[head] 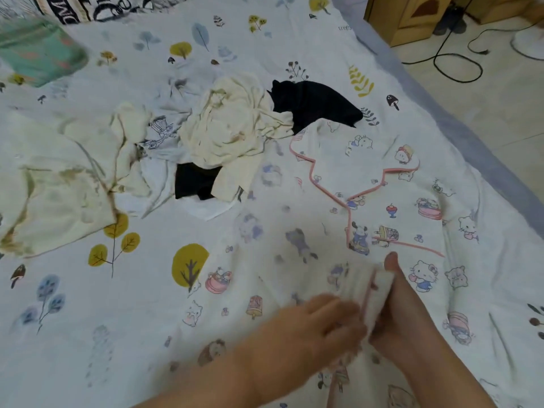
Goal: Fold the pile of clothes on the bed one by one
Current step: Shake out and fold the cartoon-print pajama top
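Cotton garment in hand: we have the cartoon-print pyjama top (368,201) spread flat on the bed (73,304), collar away from us, hem at our wrists.
Right hand (394,313): we pinch a bunched, pink-piped edge of the top, thumb up.
Left hand (321,322): blurred; fingers at the same bunch, grip unclear.
Long axis: runs away from us, slightly right.
Pile (223,134): cream and black clothes, well apart, up-left; left hand nearer.
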Available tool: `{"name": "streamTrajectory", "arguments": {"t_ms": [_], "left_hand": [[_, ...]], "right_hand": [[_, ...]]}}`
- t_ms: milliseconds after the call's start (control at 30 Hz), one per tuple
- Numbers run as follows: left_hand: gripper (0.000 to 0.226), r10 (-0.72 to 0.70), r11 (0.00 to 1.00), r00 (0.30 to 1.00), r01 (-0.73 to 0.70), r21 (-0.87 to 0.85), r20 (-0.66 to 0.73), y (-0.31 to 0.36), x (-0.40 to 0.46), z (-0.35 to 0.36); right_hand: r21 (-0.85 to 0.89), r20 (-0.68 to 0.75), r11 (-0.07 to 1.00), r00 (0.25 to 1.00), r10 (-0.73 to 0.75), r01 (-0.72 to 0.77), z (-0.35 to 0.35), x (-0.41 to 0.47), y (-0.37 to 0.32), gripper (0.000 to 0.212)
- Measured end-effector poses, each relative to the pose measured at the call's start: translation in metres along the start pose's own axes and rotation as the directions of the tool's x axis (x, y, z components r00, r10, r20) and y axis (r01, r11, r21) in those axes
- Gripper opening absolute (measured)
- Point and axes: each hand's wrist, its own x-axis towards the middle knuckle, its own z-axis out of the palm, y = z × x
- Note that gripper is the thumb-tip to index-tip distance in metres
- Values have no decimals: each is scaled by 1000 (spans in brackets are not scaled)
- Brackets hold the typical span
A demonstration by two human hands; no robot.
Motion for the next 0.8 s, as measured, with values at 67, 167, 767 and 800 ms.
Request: {"name": "streamTrajectory", "arguments": {"t_ms": [67,167,767,800], "left_hand": [[61,18,997,997,-23,70,80,-16,-12,26],[52,-89,991,995,84,107,42,-21,-13,26],[21,-959,206,127,928,-311,-255,-177,-36,-11],[14,-970,163,92,933,-322,-227,-181,-39,-11]], "right_hand": [[-118,5,993,1000,20,-19,-14,0,-1,46],[-675,-193,738,969,-157,-15,-33,5,5,19],[-974,-191,-50,925,-328,-219,-35,18,-7,70],[-969,-195,-88,933,-302,-231,-34,17,-4,73]]}}
